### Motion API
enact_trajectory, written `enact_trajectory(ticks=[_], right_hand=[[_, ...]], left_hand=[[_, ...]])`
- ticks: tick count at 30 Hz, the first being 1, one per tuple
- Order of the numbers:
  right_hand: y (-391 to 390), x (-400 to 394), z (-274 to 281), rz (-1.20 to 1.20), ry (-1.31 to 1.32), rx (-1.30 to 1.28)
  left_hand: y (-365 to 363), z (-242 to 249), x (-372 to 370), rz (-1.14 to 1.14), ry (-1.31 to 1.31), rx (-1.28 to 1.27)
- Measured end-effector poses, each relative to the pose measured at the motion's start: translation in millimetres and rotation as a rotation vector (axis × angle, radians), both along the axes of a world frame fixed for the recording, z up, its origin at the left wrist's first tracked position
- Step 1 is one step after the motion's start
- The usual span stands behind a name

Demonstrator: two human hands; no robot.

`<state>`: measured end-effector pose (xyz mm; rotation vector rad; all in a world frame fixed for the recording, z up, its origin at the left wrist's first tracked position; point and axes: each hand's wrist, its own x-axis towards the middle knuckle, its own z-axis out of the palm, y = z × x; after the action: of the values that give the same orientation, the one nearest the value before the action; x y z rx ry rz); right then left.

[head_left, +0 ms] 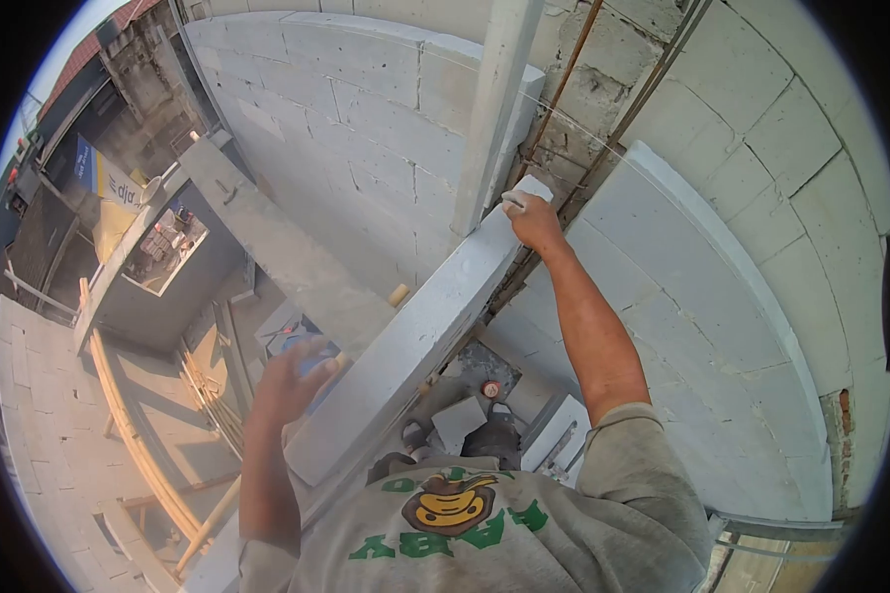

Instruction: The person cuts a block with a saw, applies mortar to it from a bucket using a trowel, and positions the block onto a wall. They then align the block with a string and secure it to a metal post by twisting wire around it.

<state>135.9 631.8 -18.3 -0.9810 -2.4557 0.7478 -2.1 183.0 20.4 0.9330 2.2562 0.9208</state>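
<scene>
A long row of white lightweight concrete block (396,341) runs diagonally in front of my body, its top face dusty. My right hand (534,221) is closed at the row's far end, beside the brick column. Something small and pale shows at its fingers, too little to name. To the left of the row, my left hand (292,381) is raised, slightly blurred, with thumb and fingers apart. Just behind it is a blue object (324,390), partly hidden by the hand. A short tan cylindrical piece (399,295) sits against the row's left side.
An upright metal post (494,109) and rusty rebar (564,74) stand by the far end. Block walls (682,326) rise at right and ahead (346,109). A grey plank (277,232) spans the left, above bamboo poles (133,425). A round tin (489,388) lies near my feet.
</scene>
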Motion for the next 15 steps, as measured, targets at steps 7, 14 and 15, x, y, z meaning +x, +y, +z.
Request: enact_trajectory(ticks=[7,14,15], right_hand=[[-20,-27,12,0.045,-0.132,-0.486],[-12,-42,4,0.077,-0.298,-0.311],[-6,-45,-13,0.082,-0.307,-0.226]], left_hand=[[158,-49,-41,-0.002,-0.312,0.279],[252,-72,-24,-0.024,-0.515,0.243],[257,-75,-20,-0.027,-0.522,0.244]])
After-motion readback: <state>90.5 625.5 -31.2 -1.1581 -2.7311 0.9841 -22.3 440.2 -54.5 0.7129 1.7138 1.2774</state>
